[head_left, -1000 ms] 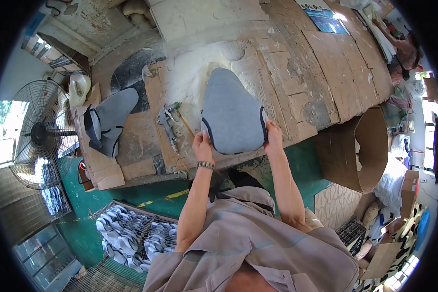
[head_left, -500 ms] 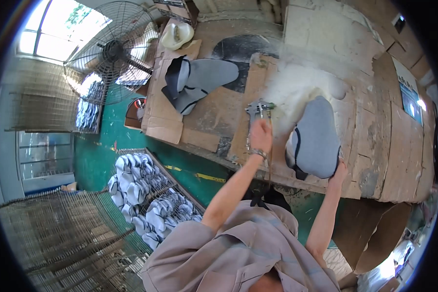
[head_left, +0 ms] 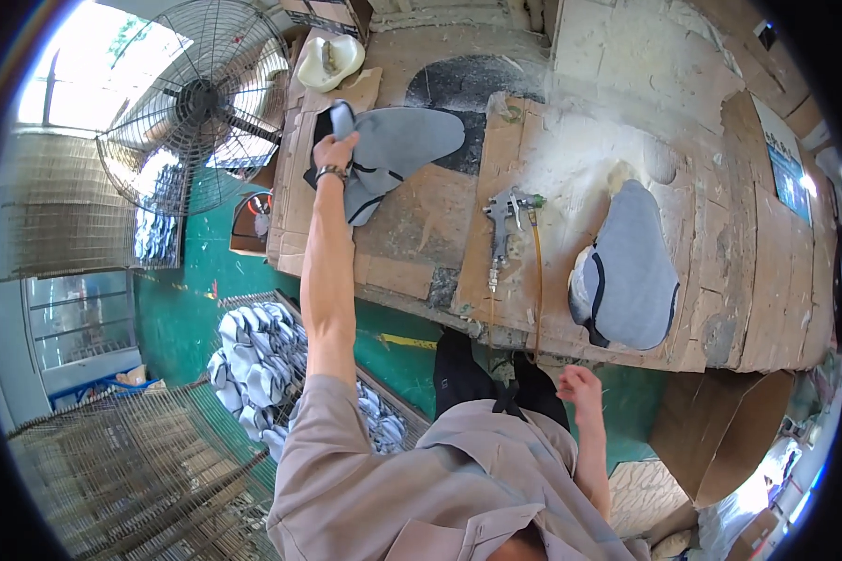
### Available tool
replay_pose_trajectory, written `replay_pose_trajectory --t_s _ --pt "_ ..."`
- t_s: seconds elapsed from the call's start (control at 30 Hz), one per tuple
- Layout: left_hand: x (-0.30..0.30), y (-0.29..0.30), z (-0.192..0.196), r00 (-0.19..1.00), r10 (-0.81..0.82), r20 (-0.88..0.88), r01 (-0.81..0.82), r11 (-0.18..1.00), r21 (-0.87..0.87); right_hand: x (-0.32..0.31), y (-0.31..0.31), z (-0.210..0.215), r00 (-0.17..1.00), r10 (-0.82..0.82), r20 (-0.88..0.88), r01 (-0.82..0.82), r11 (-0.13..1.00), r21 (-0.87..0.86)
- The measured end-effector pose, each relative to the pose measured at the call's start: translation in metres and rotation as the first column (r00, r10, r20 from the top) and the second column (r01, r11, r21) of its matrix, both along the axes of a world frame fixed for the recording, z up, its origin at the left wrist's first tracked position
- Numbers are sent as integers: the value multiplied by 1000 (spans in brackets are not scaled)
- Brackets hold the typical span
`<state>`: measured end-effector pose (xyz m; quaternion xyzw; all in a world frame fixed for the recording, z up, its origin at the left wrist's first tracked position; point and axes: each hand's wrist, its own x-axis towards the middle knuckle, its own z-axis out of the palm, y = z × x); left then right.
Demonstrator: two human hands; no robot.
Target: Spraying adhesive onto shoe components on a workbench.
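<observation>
At the left of the workbench, my left hand (head_left: 333, 151) is closed on the raised end of a grey fabric piece (head_left: 343, 120), over a stack of grey shoe-upper-shaped fabric pieces (head_left: 412, 136) with black trim. My right hand (head_left: 580, 385) hangs just off the bench's front edge, fingers curled in with nothing showing in them. Farther up on the right lies another stack of grey pieces (head_left: 631, 271), black-edged, with a pale side showing. Between both stacks a metal spray gun (head_left: 503, 220) rests on cardboard, untouched, its amber hose (head_left: 538, 280) running over the front edge.
Cardboard (head_left: 496, 159) covers the bench, whitened by residue. A cream dish (head_left: 330, 64) holding a brush-like object sits at the back left. A large caged fan (head_left: 196, 103) stands left. Racks of pale pieces (head_left: 253, 365) stand below left; a brown carton (head_left: 720, 430) is below right.
My left hand has let go of the spray gun and moved left to the other stack, gripping a piece there. My right hand has left the right stack and drawn back toward my body.
</observation>
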<state>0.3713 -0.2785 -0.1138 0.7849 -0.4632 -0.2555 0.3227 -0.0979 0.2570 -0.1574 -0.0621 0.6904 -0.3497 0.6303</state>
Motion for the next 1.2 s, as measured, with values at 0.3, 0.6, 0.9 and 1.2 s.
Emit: replay_pose_trajectory --t_s 0.3,0.6,0.9,1.2 --pt "-168 165 108 -61 -325 -944 -205 930 -307 130 -197 127 831 367 418 -31 782 -623" --pt "-309 264 121 -244 -367 -898 -99 930 -353 30 -247 166 724 -247 645 648 564 -512" --pt "-319 275 113 -554 -220 -803 167 916 -365 -119 -181 188 887 -251 387 433 742 -512" --pt "-343 415 -36 21 101 -995 529 843 97 -182 -83 80 947 -263 -186 196 929 -315"
